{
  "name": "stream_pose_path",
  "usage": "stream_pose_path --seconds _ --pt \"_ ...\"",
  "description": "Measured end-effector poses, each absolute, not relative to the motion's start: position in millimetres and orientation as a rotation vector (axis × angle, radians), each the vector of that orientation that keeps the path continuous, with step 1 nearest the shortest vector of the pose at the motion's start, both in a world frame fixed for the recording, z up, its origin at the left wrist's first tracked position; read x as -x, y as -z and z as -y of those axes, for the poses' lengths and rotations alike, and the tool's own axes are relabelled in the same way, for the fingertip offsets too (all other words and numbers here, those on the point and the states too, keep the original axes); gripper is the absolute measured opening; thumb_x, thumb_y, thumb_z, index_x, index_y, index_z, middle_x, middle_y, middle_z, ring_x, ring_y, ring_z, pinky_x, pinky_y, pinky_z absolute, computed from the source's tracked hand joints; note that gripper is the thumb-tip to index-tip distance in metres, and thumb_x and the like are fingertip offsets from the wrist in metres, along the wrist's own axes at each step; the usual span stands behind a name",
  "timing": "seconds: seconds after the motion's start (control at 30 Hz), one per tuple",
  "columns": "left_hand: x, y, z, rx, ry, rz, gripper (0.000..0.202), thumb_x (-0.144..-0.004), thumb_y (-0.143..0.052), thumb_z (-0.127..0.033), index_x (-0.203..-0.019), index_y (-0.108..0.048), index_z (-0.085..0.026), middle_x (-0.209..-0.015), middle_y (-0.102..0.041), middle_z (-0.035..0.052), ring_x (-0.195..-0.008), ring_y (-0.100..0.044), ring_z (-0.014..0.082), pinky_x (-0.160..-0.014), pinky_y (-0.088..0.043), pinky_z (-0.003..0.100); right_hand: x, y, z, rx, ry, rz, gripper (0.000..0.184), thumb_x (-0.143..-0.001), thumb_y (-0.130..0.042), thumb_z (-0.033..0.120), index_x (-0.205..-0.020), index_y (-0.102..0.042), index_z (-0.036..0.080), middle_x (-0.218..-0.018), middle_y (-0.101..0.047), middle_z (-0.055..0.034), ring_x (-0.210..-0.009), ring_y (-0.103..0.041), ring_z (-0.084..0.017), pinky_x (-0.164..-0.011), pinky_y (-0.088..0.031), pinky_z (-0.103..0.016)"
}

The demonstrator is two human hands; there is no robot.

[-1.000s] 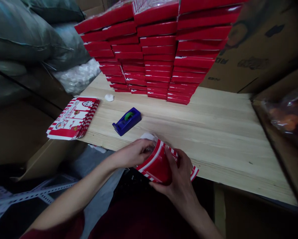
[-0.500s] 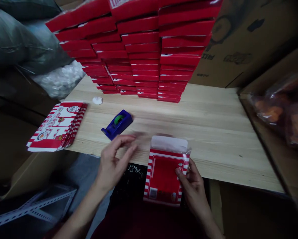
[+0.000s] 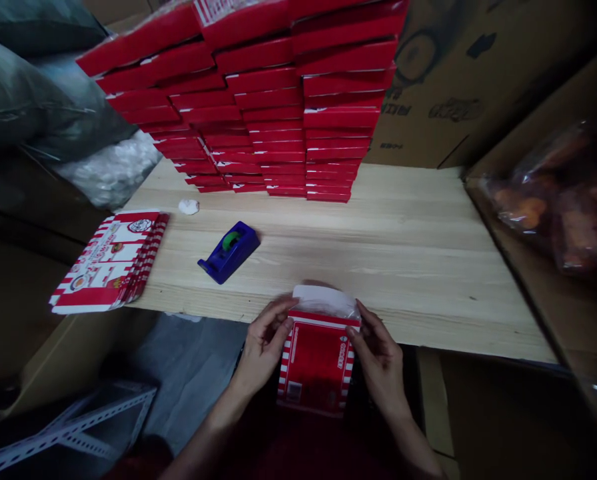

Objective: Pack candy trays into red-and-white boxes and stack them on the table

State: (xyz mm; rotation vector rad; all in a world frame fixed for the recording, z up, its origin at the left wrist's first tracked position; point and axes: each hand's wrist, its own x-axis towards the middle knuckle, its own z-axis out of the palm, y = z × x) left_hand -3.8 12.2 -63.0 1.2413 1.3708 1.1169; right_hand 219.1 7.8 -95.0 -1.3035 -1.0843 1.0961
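At the near edge of the counter (image 3: 408,287), our left hand (image 3: 263,347) had returned beside our right hand (image 3: 378,357), and together they pinched the red box (image 3: 316,370) below its white flap (image 3: 325,301).

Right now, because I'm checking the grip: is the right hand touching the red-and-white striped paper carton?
Touching. The head view shows the right hand lying against the upper right edge of the red-and-white striped paper carton, with no gap.

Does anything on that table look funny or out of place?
Yes, a small crumpled white lump lies alone on the wooden table, just in front of the tall stacks of red boxes. It looks odd because it doesn't match the neat rows. I can't tell what it is.
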Motion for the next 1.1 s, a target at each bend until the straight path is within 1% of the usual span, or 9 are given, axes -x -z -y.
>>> stream_pose_path --seconds 0.13,0.23,0.33,0.5,0.7,0.83,0.93,1.03,1.1 --pt "7 70 -12 -1.391 -1.06 -1.348 0.026 -0.102 -0.057 -0.03 -0.12 -0.075 -0.023 -0.13 -0.07 0.0094 -0.124 -0.063 0.0248 -0.104 -0.049 0.036 -225 97 -11 1.263 -1.14 1.302 0.03 -0.094 -0.07 0.033 -0.124 -0.074 0.033 -0.137 -0.068 -0.0061 -0.135 -0.057 -0.028 -0.115 -0.045 -0.05" --pt "8 74 -9 -1.346 -1.03 -1.387 0.026 -0.102 -0.057 -0.032 -0.117 -0.076 -0.022 -0.13 -0.071 0.0105 -0.122 -0.064 0.0253 -0.105 -0.049 0.038 -223 92 -10 1.211 -1.256 1.221 0.037 -0.095 -0.071 0.03 -0.131 -0.069 0.035 -0.13 -0.07 -0.0057 -0.12 -0.067 -0.024 -0.103 -0.055 -0.043" --pt "8 67 -6 -1.212 -1.058 -1.462 0.03 -0.102 -0.059 -0.037 -0.124 -0.072 -0.024 -0.131 -0.071 0.0089 -0.115 -0.068 0.0248 -0.099 -0.053 0.037 -219 80 -10 1.178 -1.226 1.099 0.05 -0.093 -0.073 0.026 -0.14 -0.059 0.037 -0.117 -0.073 -0.004 -0.103 -0.071 -0.02 -0.095 -0.057 -0.04" --pt "6 44 -2 -1.189 -1.08 -1.462 0.034 -0.101 -0.06 -0.038 -0.131 -0.069 -0.025 -0.125 -0.074 0.0075 -0.109 -0.07 0.0241 -0.094 -0.055 0.035 -226 54 -17 1.217 -1.05 1.409 0.027 -0.095 -0.071 0.027 -0.121 -0.074 0.035 -0.132 -0.064 -0.0054 -0.129 -0.057 -0.026 -0.104 -0.05 -0.044" --pt "6 47 13 -1.16 -1.134 -1.345 0.046 -0.101 -0.061 -0.031 -0.146 -0.051 -0.029 -0.121 -0.073 0.0071 -0.102 -0.07 0.0201 -0.094 -0.054 0.034 -232 51 -22 1.193 -1.214 1.62 0.017 -0.1 -0.064 0.031 -0.108 -0.079 0.034 -0.103 -0.076 -0.0035 -0.112 -0.063 -0.027 -0.1 -0.05 -0.046" --pt "12 53 17 -1.368 -1.091 -1.375 0.028 -0.102 -0.056 -0.03 -0.127 -0.068 -0.027 -0.115 -0.071 0.0069 -0.102 -0.066 0.0215 -0.091 -0.052 0.035 -230 51 -27 1.153 -1.279 1.675 0.019 -0.101 -0.061 0.032 -0.09 -0.077 0.03 -0.093 -0.074 -0.0015 -0.102 -0.065 -0.025 -0.096 -0.049 -0.043" --pt "16 49 12 -1.463 -1.055 -1.338 0.024 -0.103 -0.055 -0.029 -0.119 -0.072 -0.026 -0.109 -0.071 0.0066 -0.103 -0.064 0.0227 -0.09 -0.05 0.036 -229 47 -33 1.12 -1.312 1.736 0.025 -0.101 -0.06 0.032 -0.081 -0.074 0.027 -0.093 -0.072 -0.0021 -0.102 -0.065 -0.025 -0.092 -0.05 -0.041" --pt "20 42 3 -1.482 -0.979 -1.293 0.021 -0.104 -0.054 -0.029 -0.112 -0.072 -0.024 -0.108 -0.069 0.0069 -0.104 -0.063 0.0223 -0.091 -0.048 0.035 -227 46 -34 1.095 -1.317 1.758 0.025 -0.101 -0.06 0.031 -0.081 -0.075 0.027 -0.099 -0.072 -0.0026 -0.108 -0.065 -0.026 -0.097 -0.05 -0.043" --pt "23 38 -3 -1.495 -0.906 -1.277 0.02 -0.104 -0.053 -0.029 -0.102 -0.071 -0.021 -0.101 -0.068 0.0063 -0.099 -0.063 0.0213 -0.089 -0.047 0.033 -224 49 -30 1.111 -1.317 1.727 0.019 -0.1 -0.062 0.031 -0.091 -0.078 0.03 -0.105 -0.073 -0.0025 -0.112 -0.065 -0.025 -0.1 -0.05 -0.045"
